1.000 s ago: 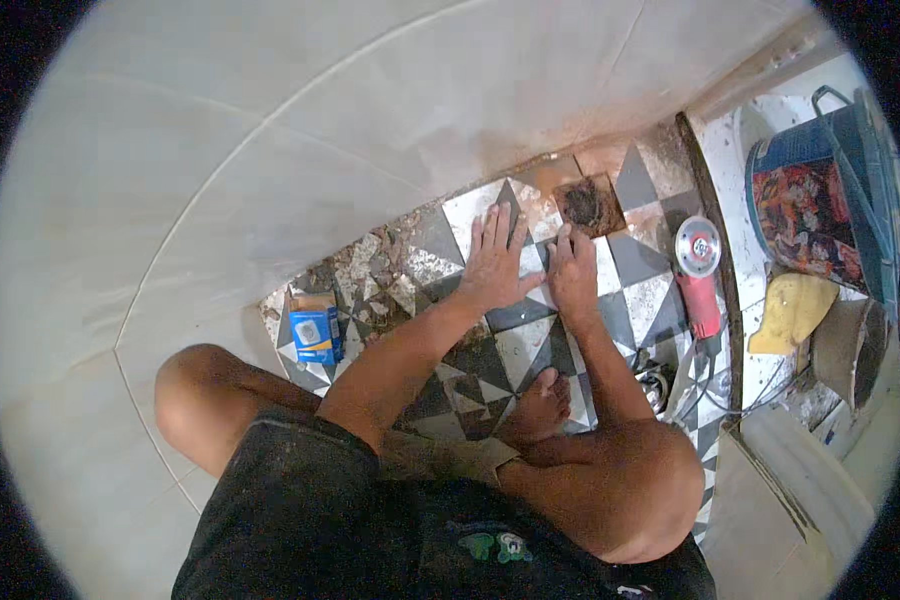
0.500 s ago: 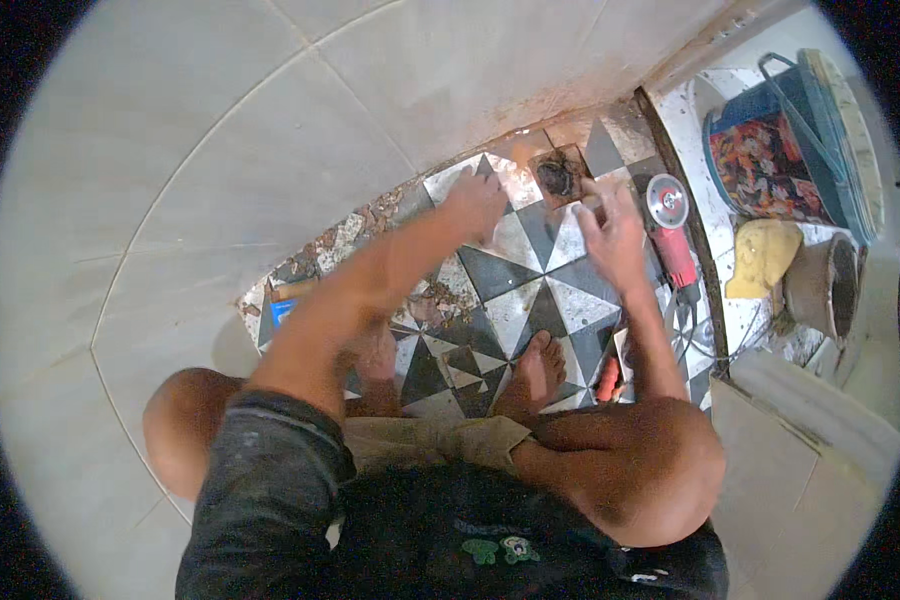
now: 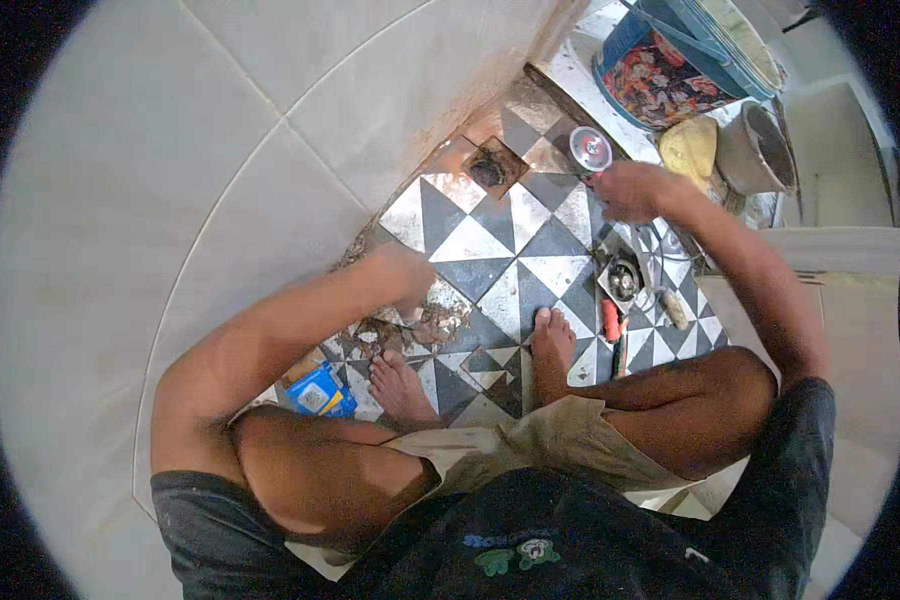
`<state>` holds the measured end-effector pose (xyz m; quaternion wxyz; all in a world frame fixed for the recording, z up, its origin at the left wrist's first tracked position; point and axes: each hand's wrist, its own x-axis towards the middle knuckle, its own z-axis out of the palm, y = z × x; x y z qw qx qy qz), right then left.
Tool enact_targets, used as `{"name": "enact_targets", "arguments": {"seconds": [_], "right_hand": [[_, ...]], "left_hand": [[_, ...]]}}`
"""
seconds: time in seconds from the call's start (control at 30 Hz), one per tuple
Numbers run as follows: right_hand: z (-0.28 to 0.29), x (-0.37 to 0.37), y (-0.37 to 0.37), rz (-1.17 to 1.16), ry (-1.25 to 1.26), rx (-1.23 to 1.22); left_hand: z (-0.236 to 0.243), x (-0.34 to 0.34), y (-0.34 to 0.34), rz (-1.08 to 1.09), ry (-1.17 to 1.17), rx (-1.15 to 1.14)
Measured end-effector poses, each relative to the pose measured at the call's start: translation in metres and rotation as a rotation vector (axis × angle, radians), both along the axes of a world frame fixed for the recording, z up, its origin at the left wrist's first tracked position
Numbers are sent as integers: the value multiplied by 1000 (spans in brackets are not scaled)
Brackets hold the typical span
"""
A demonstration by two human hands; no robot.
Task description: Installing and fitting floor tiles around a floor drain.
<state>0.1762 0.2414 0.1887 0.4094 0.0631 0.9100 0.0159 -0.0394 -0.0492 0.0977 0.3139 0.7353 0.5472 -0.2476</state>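
Note:
My right hand is closed over the body of an angle grinder near the raised ledge at the right. Its round disc shows beyond my fingers, while the red body is mostly covered. My left hand, smeared by motion, hovers near the foot of the tiled wall, above broken rubble; its fingers cannot be made out. At the far end of the black-and-white patterned floor, a square opening with a dark hole sits among the tiles.
A round metal drain piece, a red-handled tool and a cable lie by my right foot. A blue packet is beside my left foot. On the ledge stand a blue bucket, a yellow piece and a grey pot.
My left hand has drawn back from beside the square opening toward the rubble. My right hand has moved right, onto the grinder. The view has shifted, showing the drain piece and the packet more fully.

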Motion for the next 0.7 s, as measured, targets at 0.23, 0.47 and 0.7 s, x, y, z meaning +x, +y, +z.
{"name": "enact_targets", "arguments": {"seconds": [0.23, 0.47, 0.7], "right_hand": [[-99, 76, -96, -23, -357, -352], [-101, 97, -111, -25, -294, -434], [-106, 91, -97, -63, -393, -277]], "left_hand": [[-20, -3, -26, 30, -58, -103], [-27, 4, -31, 13, -62, -133], [-35, -12, -30, 63, -43, -39]]}}
